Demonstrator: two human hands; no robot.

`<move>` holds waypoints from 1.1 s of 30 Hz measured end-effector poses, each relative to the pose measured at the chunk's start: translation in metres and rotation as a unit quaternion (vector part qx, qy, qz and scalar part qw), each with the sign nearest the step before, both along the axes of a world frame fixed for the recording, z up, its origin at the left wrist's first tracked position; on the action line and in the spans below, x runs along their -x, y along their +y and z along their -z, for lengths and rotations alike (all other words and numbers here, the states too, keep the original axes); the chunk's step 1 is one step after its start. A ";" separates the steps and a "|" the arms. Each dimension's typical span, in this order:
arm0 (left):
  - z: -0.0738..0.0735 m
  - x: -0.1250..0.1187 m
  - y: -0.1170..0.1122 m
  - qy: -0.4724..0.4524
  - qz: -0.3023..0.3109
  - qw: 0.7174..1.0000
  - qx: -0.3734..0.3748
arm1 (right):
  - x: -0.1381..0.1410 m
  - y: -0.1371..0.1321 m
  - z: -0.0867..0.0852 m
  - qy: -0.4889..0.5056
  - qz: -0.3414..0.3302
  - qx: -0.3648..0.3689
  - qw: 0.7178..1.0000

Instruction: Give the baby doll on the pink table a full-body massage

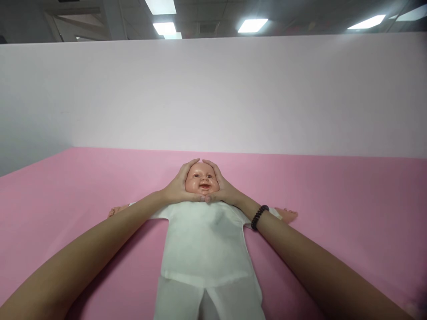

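white-clothed doll [205, 249] lies face up on pink surface [350, 200]; left hand [176, 186] and right hand [225, 186] cup doll head [201, 179], fingers curled around its sides.

Both arms stretched forward, hands cupped together at frame centre

The left arm enters from the lower left corner of the frame and runs diagonally up to the centre, bare, nearly straight at the elbow. The left hand [178, 186] is curved inward, fingers arched over the top and thumb low, palm facing right. The right arm enters from the lower right corner and rises toward the centre in mirror fashion, with a dark beaded bracelet [259, 217] around the wrist. The right hand [223, 186] is likewise curved, palm facing left, fingers arched over the top. The two sets of fingertips nearly meet above, and the thumbs come close together below.
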State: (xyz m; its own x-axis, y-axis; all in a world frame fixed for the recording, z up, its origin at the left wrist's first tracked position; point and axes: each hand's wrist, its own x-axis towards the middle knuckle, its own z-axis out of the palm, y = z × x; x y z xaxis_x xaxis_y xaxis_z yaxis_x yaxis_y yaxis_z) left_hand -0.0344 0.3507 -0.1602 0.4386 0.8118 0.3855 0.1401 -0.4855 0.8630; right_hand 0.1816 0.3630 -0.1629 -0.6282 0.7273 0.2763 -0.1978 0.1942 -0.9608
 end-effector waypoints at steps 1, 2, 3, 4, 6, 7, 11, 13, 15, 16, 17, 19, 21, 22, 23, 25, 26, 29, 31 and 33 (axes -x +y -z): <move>0.000 0.000 0.000 -0.003 0.004 1.000 0.001 | 0.000 0.000 0.000 0.002 0.000 -0.004 1.000; -0.001 0.000 -0.001 -0.006 0.008 1.000 0.003 | 0.000 0.000 0.000 0.004 0.000 -0.007 1.000; -0.001 0.000 -0.001 -0.009 0.012 1.000 0.005 | 0.001 0.000 0.001 0.006 0.000 -0.010 1.000; -0.001 0.000 -0.001 -0.010 0.014 1.000 0.007 | 0.001 0.000 0.001 0.007 0.000 -0.011 1.000; -0.001 0.000 -0.001 -0.012 0.013 1.000 0.007 | 0.001 0.000 0.001 0.006 0.001 -0.009 1.000; -0.001 0.000 -0.001 -0.012 0.011 1.000 0.003 | 0.001 0.001 0.001 0.005 0.002 -0.008 1.000; -0.002 -0.001 -0.002 -0.012 0.008 1.000 -0.006 | 0.001 0.001 0.001 0.005 0.003 -0.008 1.000; -0.002 -0.002 -0.002 -0.011 0.006 1.000 -0.001 | 0.001 0.001 0.001 0.006 0.000 -0.010 1.000; -0.003 -0.002 -0.003 -0.013 0.005 1.000 0.004 | 0.001 0.000 0.000 0.006 0.001 -0.009 1.000; -0.003 -0.002 -0.003 -0.014 0.006 1.000 0.004 | 0.001 0.000 0.000 0.006 0.001 -0.008 1.000; -0.003 -0.002 -0.003 -0.016 0.006 1.000 0.003 | 0.001 -0.001 -0.001 0.005 0.002 -0.006 1.000; -0.003 -0.002 -0.003 -0.019 0.006 1.000 0.000 | 0.001 -0.002 -0.002 0.002 0.005 -0.005 1.000; -0.002 -0.002 -0.003 -0.016 0.004 1.000 0.000 | 0.001 -0.002 -0.002 -0.001 0.005 -0.007 1.000; -0.002 -0.002 -0.003 -0.014 0.004 1.000 0.001 | 0.001 -0.002 -0.002 -0.002 0.005 -0.008 1.000; -0.002 -0.002 -0.003 -0.012 0.005 1.000 0.002 | 0.001 -0.002 -0.002 -0.003 0.006 -0.010 1.000; -0.002 -0.002 -0.003 -0.011 0.007 1.000 0.003 | 0.001 -0.002 -0.001 -0.002 0.007 -0.009 1.000; -0.002 -0.002 -0.002 -0.012 0.009 1.000 0.003 | 0.001 -0.002 -0.001 0.000 0.007 -0.009 1.000; -0.001 -0.001 -0.002 -0.014 0.008 1.000 0.002 | 0.001 -0.001 0.000 0.007 0.004 -0.009 1.000; -0.001 -0.001 -0.002 -0.016 0.007 1.000 0.003 | 0.001 -0.001 0.000 0.004 0.006 -0.015 1.000; -0.001 -0.001 -0.002 -0.019 0.009 1.000 0.006 | 0.001 -0.001 -0.001 -0.003 0.008 -0.016 1.000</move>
